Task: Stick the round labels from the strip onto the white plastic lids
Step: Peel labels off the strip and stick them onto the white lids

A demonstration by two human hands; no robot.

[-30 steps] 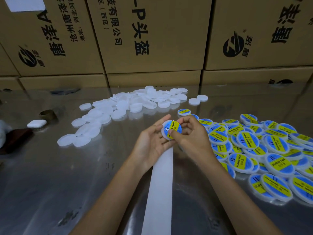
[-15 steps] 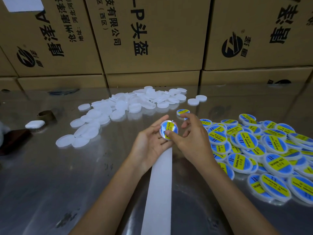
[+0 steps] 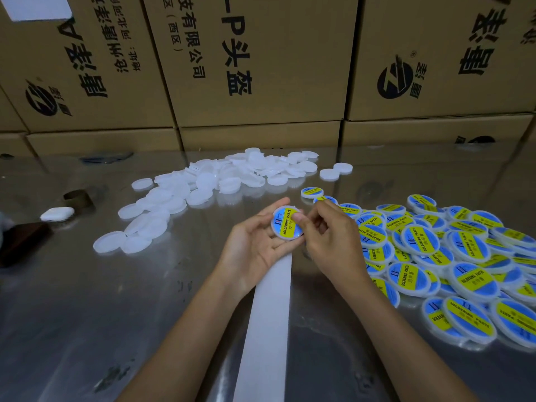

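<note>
Left hand [image 3: 252, 245] holds a labelled lid [image 3: 285, 223] in its grip, mid-scene above the worktop [image 3: 87, 300]. Right hand [image 3: 333, 236] presses its thumb on the blue-yellow label, fingers curled at the lid's right edge. White strip [image 3: 268, 323] runs from under the hands toward the near edge. Plain white lids [image 3: 203, 187] heaped far left; labelled lids [image 3: 435, 256] piled right. Cardboard boxes [image 3: 261, 68] behind.

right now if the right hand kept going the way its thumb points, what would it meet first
The labelled lid that the left hand holds; the right hand thumb already seems to press on its label.
</note>
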